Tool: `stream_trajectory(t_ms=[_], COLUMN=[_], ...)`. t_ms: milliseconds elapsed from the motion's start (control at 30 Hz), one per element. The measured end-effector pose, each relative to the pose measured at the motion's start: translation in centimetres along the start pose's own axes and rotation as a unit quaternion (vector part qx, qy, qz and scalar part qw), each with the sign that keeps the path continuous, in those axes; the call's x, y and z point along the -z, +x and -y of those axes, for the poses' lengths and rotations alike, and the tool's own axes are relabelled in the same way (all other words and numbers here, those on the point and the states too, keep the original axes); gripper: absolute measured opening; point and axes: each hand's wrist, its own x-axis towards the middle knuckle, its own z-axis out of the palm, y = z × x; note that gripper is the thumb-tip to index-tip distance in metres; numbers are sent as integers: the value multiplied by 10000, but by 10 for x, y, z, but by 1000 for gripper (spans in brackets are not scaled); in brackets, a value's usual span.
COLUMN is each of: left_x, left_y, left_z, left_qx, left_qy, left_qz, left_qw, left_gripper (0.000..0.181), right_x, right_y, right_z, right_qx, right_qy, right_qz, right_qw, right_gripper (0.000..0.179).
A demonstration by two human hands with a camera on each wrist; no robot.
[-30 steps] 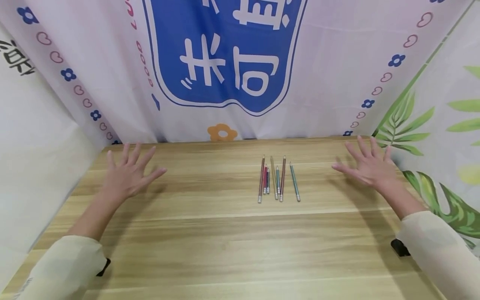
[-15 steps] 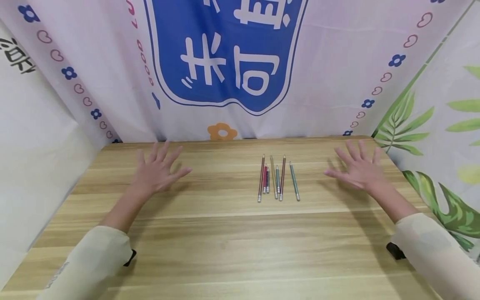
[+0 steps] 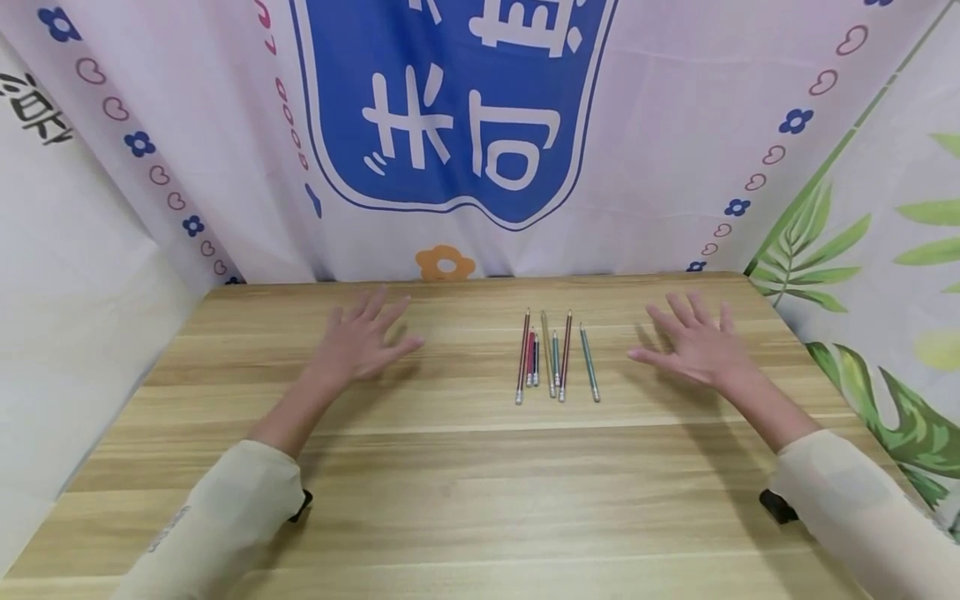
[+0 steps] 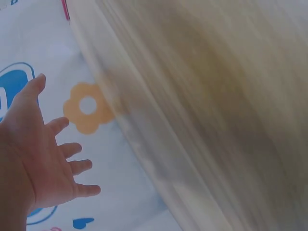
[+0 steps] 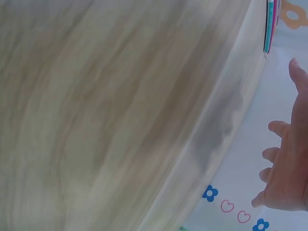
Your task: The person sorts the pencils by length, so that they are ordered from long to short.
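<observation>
Several pencils of differing lengths lie side by side on the wooden table, tips toward the back and eraser ends toward me. Their colours include dark red, red, navy, gold and teal. My left hand hovers over the table to the left of them, fingers spread and holding nothing. On the other side, near the teal pencil, my right hand is also spread above the wood with nothing in it. Pencil ends show at the top edge of the right wrist view, beyond the right hand.
The wooden table meets a printed curtain at its back edge. A white cloth hangs on the left, and a leaf-patterned cloth on the right. Dark devices sit under both sleeves.
My left hand has swept right, toward the pencils. The right hand has shifted a little to the left. The pencils have stayed where they were.
</observation>
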Motion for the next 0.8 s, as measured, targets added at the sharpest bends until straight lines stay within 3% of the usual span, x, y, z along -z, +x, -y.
stream_trajectory(t_ms=[233, 533, 633, 800], left_x=[-8, -13, -14, -15], left_y=[9, 18, 21, 28], left_z=[-19, -41, -49, -64], left_qx=[-265, -718, -898, -761], left_qy=[64, -33, -300, -1454], left_qz=[56, -102, -216, -35], left_qw=[9996, 9974, 9953, 9864], left_gripper=[81, 82, 76, 64], right_x=[-2, -2, -3, -3], right_y=[3, 8, 10, 13], right_z=[11, 17, 19, 23], right_qx=[146, 356, 383, 447], right_qy=[135, 54, 252, 1007], right_qz=[32, -139, -210, -192], right_qw=[9998, 9993, 9987, 9937], right_gripper=[94, 88, 84, 76])
